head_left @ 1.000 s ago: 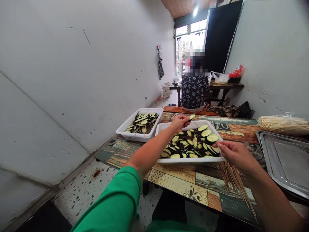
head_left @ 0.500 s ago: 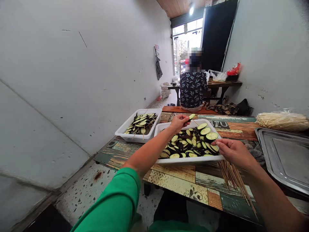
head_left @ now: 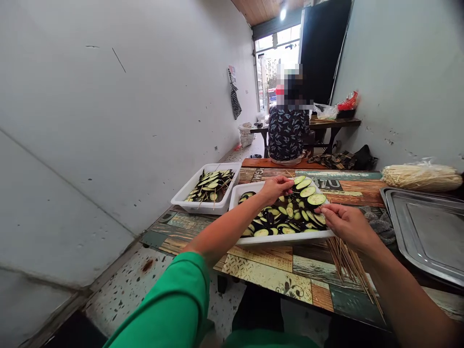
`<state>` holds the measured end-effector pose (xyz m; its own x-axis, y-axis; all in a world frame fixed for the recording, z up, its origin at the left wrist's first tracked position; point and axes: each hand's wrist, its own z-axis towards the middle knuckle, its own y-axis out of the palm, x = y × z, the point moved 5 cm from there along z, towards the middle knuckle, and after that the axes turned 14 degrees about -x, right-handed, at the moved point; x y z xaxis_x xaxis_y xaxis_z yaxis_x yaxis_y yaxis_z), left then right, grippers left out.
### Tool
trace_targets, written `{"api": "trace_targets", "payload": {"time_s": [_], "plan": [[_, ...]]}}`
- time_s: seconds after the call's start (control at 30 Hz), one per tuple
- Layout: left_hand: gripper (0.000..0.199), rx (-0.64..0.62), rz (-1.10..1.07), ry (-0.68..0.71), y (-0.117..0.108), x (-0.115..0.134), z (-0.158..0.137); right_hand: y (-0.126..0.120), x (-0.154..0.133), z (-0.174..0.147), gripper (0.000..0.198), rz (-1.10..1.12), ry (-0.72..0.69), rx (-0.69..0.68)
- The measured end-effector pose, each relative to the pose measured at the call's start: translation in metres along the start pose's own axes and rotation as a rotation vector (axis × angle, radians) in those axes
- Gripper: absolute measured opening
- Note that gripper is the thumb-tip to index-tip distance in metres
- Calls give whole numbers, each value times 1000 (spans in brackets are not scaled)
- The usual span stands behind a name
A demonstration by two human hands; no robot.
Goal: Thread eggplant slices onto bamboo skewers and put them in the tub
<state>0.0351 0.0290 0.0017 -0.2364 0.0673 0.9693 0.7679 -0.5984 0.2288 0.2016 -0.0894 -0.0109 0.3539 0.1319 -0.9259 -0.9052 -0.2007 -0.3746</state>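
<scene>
Currently both hands are at work above the right half of a white plastic tub (head_left: 284, 239). Left hand (head_left: 272, 190): fingertips closed on the far end of a row of eggplant slices (head_left: 307, 192), a skewer tip poking out just beyond; the exact grip is partly hidden by the fingers. Right hand (head_left: 345, 224): thumb and fingers pinch the near end of the same row, by the tub's right side. The row slants between the hands, cut faces up, dark skin at the edges. Below it, many loose slices lie in dark liquid.

In the way: the left forearm (head_left: 228, 224) crosses the tub's left part and hides some of its contents. The threaded row covers part of the right rim.

Around: second white tub (head_left: 197, 208) to the left, near the wall, with skewered eggplant piled inside. Loose bamboo skewers (head_left: 353, 270) lie on the patchwork-patterned table (head_left: 261, 275), partly under the right forearm (head_left: 402, 285). Beyond that forearm, a crumpled grey cloth (head_left: 379, 224) sits between the tub and metal trays (head_left: 431, 227); behind the trays, a clear bag of pale, thin-stemmed mushrooms (head_left: 420, 176).

Farther off, a person in a leaf-print top (head_left: 288, 133) sits with back turned. Checked cloth (head_left: 235, 104) hangs on the left wall.
</scene>
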Motion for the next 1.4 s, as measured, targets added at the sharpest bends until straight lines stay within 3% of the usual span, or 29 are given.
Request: {"api": "trace_targets", "payload": {"time_s": [0.13, 0.23, 0.3, 0.37, 0.5, 0.63, 0.73, 0.83, 1.0, 1.13, 1.27, 1.4], "plan": [[15, 133, 231, -26, -15, -1, 2, -2, 1, 1, 41, 77, -5, 62], [17, 207, 784, -119, -28, -1, 2, -4, 0, 0, 41, 131, -6, 114], [21, 149, 1124, -202, -31, -6, 2, -4, -1, -1, 42, 147, -5, 119], [26, 75, 1309, -277, -31, -15, 1, -4, 0, -1, 42, 161, -3, 116], [33, -134, 1464, -408, -21, -36, -1, -4, 2, 0, 43, 152, 10, 107], [26, -199, 1524, -344, -12, -33, 2, -4, 3, -1, 45, 133, 12, 98], [20, -79, 1400, -197, -18, -13, 6, -5, 5, -1, 45, 101, 10, 93], [21, 86, 1012, -106, -32, 1, 6, -3, 5, 0, 44, 101, -2, 66], [18, 200, 266, -226, -44, -11, 3, 0, -2, -2, 45, 53, 34, 33], [13, 260, -157, -193, -43, -15, 5, -1, -13, -5, 43, -55, 32, -7], [15, 304, -335, -134, -43, -12, 5, -1, -21, -7, 42, -142, 5, -25], [3, 308, -364, -102, -42, -5, 2, -3, -22, -7, 44, -183, 27, -19]]}}
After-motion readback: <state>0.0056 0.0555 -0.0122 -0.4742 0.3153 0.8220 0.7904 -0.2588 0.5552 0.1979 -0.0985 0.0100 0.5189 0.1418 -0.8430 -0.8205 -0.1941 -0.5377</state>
